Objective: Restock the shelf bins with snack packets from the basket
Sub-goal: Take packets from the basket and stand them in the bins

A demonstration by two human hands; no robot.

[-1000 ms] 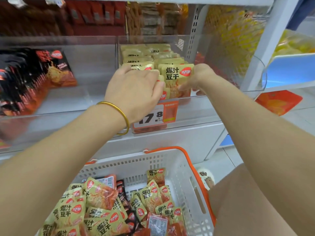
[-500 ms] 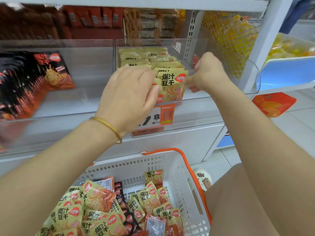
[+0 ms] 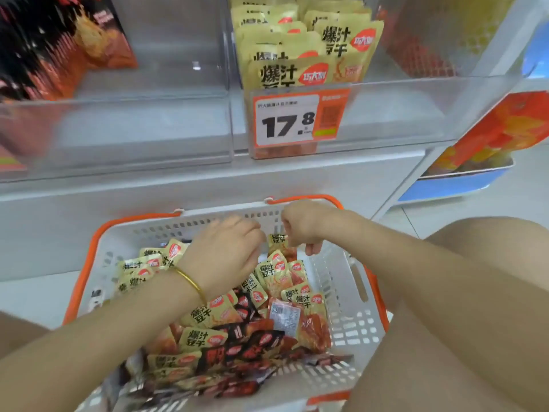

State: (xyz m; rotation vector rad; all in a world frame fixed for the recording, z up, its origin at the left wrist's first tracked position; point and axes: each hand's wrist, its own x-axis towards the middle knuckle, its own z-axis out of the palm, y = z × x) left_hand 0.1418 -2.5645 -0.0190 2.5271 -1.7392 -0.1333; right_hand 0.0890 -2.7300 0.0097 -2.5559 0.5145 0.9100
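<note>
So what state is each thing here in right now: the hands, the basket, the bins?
Left hand: over the basket, fingers curled; whether it holds a packet cannot be told.
Right hand: over the basket, fingers curled, grip unclear.
White plastic basket with orange handles: part full of yellow and dark snack packets.
Clear bin with yellow packets: packets upright in rows.
Clear bin with dark packets: part filled.

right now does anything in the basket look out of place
Mostly no. Among the face-up yellow packets and dark red packets heaped in the basket, one packet lies back side up, its white label showing.
</note>
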